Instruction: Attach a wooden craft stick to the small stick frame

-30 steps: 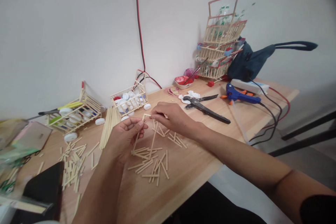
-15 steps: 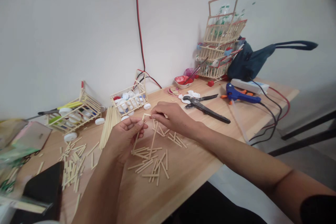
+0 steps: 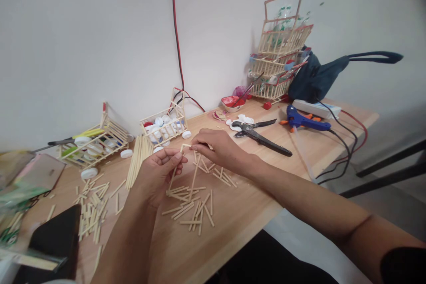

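My left hand (image 3: 158, 173) and my right hand (image 3: 218, 147) both pinch a small frame of thin wooden sticks (image 3: 186, 164), held upright over the wooden table (image 3: 233, 226). The left fingers grip its left leg near the top corner. The right fingertips pinch the short top stick. Loose cut sticks (image 3: 193, 211) lie on the table right under the frame, and more cut sticks (image 3: 93, 206) lie scattered to the left.
Behind the hands: a bundle of long sticks (image 3: 138, 162), two stick baskets with bottle caps (image 3: 164, 126) (image 3: 95, 142). To the right lie black shears (image 3: 261, 135), a blue glue gun (image 3: 304, 120), a stacked stick rack (image 3: 279, 60), a dark bag (image 3: 319, 77). A black object (image 3: 55, 242) sits front left.
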The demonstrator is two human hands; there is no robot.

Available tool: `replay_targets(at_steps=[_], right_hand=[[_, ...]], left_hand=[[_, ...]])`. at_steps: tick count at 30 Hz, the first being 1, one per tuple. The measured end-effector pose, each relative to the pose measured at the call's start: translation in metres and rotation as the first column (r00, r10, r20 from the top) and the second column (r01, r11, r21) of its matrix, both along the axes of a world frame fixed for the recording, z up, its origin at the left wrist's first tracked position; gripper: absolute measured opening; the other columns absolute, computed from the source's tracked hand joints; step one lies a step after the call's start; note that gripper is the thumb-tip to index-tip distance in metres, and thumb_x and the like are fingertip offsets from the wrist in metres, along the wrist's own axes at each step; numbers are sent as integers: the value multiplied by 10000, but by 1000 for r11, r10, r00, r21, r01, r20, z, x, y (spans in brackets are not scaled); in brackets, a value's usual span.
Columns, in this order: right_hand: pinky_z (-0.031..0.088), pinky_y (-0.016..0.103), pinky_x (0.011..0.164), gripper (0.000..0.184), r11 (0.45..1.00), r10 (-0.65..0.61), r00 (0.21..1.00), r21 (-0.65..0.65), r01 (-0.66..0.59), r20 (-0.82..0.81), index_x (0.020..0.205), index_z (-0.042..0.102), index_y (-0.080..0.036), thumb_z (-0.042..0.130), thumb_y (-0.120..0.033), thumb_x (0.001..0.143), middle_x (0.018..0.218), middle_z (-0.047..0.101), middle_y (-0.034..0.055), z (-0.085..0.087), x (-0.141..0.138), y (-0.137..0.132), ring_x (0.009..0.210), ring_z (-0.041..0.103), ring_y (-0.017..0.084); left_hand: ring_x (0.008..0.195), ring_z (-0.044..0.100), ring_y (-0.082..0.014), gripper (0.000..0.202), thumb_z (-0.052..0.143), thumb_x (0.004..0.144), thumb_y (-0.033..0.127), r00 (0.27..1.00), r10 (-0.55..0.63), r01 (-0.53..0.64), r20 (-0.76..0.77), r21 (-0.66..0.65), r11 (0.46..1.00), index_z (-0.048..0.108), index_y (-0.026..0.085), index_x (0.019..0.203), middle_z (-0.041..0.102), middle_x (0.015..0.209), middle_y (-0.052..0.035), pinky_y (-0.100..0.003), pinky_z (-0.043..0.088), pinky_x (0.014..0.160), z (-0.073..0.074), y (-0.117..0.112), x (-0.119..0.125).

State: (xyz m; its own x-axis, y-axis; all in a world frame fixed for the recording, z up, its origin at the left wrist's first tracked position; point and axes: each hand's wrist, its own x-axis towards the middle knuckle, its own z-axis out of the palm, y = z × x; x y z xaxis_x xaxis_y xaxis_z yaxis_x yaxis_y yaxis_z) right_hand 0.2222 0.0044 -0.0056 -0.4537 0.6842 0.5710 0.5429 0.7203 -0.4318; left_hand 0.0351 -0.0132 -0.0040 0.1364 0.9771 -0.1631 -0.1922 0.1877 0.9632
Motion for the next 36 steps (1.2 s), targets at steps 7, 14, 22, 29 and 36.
replay_targets(at_steps=[7,14,22,29,36], right_hand=[[335,224,667,208,1000,-6,1000,-1,6,9,792,628,-135,486,-224,916,758,587,33,0,0,0,728,503,121],[338,223,671,207,1000,1,1000,8,-1,10,792,628,-136,485,-223,915,763,591,36,-2,1,1,734,508,124],[336,222,668,203,1000,-3,1000,-2,3,11,790,629,-139,490,-219,914,765,594,34,0,0,0,731,508,123],[328,222,662,207,1000,3,1000,9,-3,3,796,634,-140,490,-228,915,753,587,29,-2,0,2,722,499,122],[326,222,661,208,1000,1,1000,-1,-1,12,797,635,-138,486,-220,915,754,590,31,-2,1,1,724,501,122]], left_hand=[[516,535,-82,319,836,518,250,1000,-1,0,3,11,1000,640,109,727,687,649,-53,-205,411,526,1,-1,1],[516,538,-79,348,843,511,269,1000,1,-1,-5,8,1000,639,103,740,686,646,-49,-198,415,529,-2,1,0],[519,539,-78,368,848,499,274,1000,0,0,1,7,1000,634,100,742,688,647,-49,-193,413,527,-1,0,0],[517,539,-79,370,848,494,272,1000,-3,3,-2,-3,1000,631,104,743,688,647,-46,-196,418,528,-1,1,-1],[527,545,-81,373,846,498,275,1000,-4,4,-5,1,1000,630,104,750,690,654,-49,-195,421,534,-1,1,0]])
